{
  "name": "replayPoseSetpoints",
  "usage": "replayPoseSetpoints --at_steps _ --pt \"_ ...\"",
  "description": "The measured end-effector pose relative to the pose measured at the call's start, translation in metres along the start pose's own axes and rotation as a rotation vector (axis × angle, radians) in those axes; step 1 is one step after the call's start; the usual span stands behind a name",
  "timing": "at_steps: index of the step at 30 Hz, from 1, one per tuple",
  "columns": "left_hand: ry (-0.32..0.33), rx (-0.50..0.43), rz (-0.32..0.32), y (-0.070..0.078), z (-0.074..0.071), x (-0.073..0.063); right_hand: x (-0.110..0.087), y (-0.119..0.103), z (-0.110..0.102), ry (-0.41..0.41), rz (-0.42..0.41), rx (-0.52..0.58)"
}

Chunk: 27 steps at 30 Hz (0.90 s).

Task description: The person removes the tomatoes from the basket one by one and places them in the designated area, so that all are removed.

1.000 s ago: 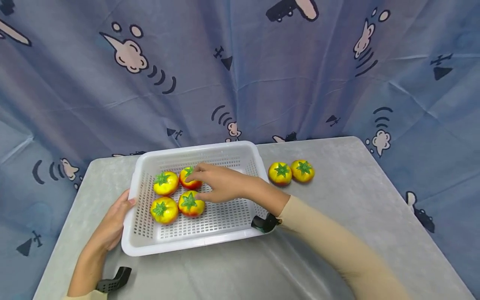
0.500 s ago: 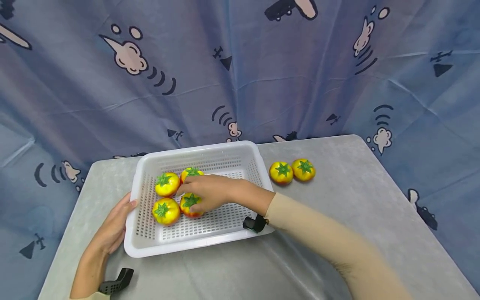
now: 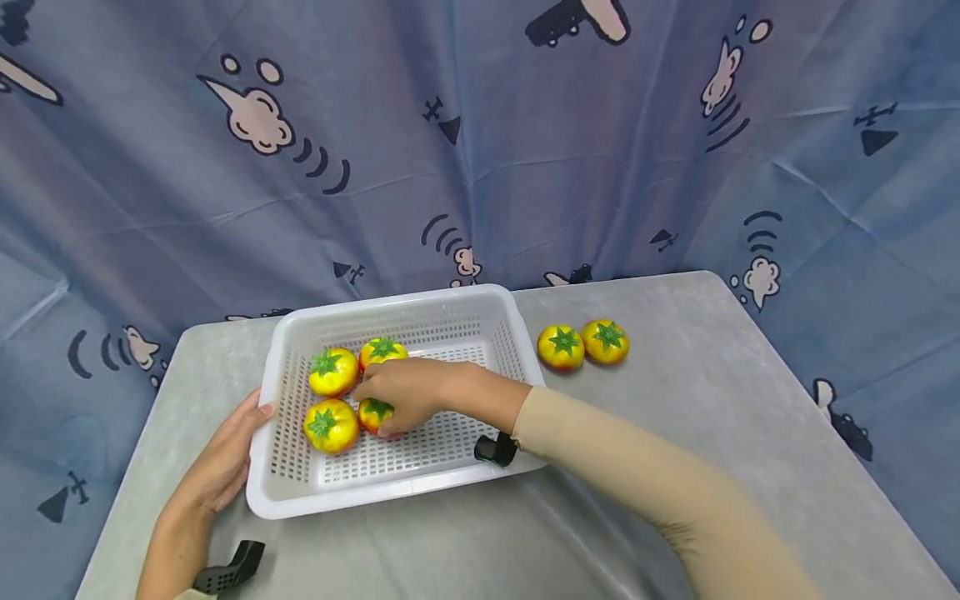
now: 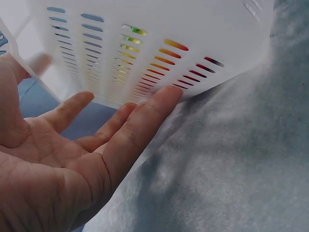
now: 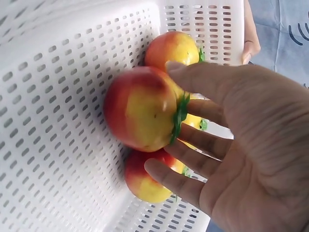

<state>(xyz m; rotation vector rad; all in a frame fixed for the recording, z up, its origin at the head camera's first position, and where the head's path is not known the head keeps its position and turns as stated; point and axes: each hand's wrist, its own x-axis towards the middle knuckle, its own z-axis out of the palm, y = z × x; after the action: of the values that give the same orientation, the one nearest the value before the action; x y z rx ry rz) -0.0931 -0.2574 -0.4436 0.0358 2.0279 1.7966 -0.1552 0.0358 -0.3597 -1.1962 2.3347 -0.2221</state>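
Observation:
A white perforated plastic basket (image 3: 405, 487) holds several yellow-red tomatoes with green star-shaped tops. My left hand (image 3: 225, 457) grips the basket's left end, thumb over the rim and fingers against the slotted outer wall (image 4: 145, 63). Inside the basket, my right hand (image 3: 408, 387) holds the near-right tomato (image 5: 142, 111) from above. Its thumb lies at one side of the fruit and its fingers reach round the other. Beside that are the far-right tomato (image 3: 384, 348), the far-left tomato (image 3: 333, 372) and the near-left tomato (image 3: 332, 426).
Two more tomatoes, a left one (image 3: 560, 347) and a right one (image 3: 606, 342), sit side by side on the grey table (image 3: 720, 400), right of the basket. A blue patterned curtain (image 3: 480, 150) hangs behind the table. Both wrists wear black devices.
My right hand has come down from over the right-hand tomatoes and closed round the near-right one. The left hand keeps its place on the basket.

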Motion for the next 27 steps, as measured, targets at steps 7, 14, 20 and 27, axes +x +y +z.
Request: replayPoseSetpoints --at_steps 7,14,20,27 --pt "-0.010 -0.005 -0.003 0.0027 -0.0015 0.0002 0.0055 -0.0015 0.0019 -0.017 0.001 -0.009" --pt "0.001 -0.001 -0.007 0.0040 0.0002 -0.0002 0.0072 -0.0036 0.0025 -0.058 0.010 -0.007" --pt "0.008 0.007 -0.015 0.0038 0.0002 -0.0008 0.0075 -0.0047 0.0032 -0.098 0.038 -0.025" --pt "-0.007 -0.002 -0.007 0.0032 -0.0004 0.0001 0.0055 -0.0034 0.0033 -0.097 0.052 -0.035"
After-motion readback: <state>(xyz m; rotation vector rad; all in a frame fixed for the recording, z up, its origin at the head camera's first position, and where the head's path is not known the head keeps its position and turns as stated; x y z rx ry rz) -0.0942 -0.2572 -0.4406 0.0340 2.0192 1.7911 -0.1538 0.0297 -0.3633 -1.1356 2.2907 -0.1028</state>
